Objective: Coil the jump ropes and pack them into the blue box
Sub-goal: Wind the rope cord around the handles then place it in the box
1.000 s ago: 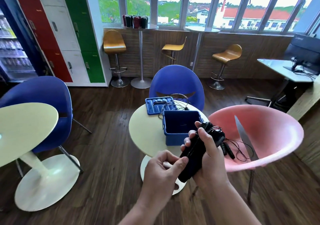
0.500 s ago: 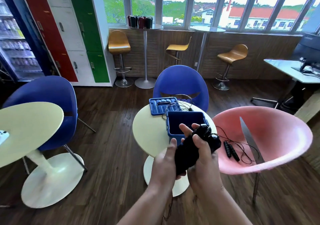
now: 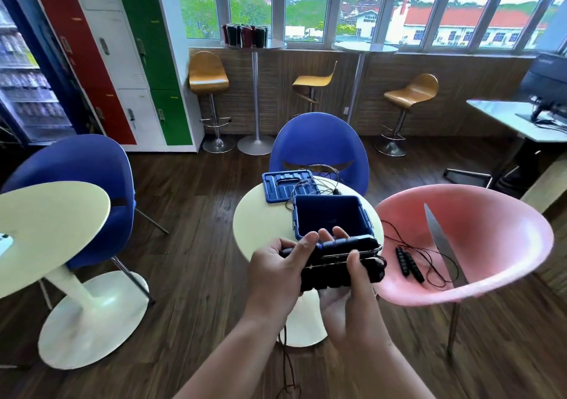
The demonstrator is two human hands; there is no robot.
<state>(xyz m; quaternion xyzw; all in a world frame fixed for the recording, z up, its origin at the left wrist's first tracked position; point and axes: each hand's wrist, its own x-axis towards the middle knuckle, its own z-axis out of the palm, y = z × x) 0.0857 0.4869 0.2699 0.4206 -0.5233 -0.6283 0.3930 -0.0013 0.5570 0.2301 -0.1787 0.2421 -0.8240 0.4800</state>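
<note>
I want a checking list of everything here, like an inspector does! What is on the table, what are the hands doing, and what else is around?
Surface: round cream table, mostly bare.
Job's things: open blue box on the table, looks empty inside; blue lid lying behind it; bundled jump rope handles held just in front of the box.
Clutter: another jump rope loose on the pink chair.
Grippers: left hand and right hand both grip the bundle.
Cables: thin rope loops over the lid; a cord dangles below the hands.
Surroundings: blue chair, bar stools, lockers, windows.
</note>
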